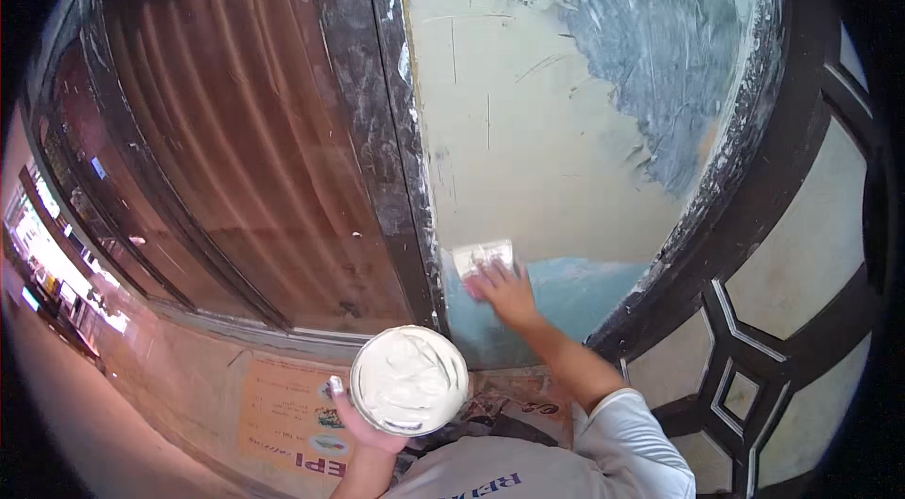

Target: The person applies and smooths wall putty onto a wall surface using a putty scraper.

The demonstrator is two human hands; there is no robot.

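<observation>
My left hand (363,419) holds a round container of creamy white paste (407,376) at the bottom middle, with a white dab on the thumb. My right hand (501,294) grips a flat spreading blade (483,254), slightly blurred and smeared with white, against the wall panel (528,169) in front of me. The blade is low on the panel, where a cream coat borders a bare blue-green patch (594,301). A mottled grey-blue patch (660,47) covers the panel's upper right.
A dark frame (368,75) separates the panel from brown glass with a curtain (217,131) at left. A dark lattice door (782,226) stands at right. Printed sheeting (283,400) lies on the floor below. A bright opening (28,226) shows far left.
</observation>
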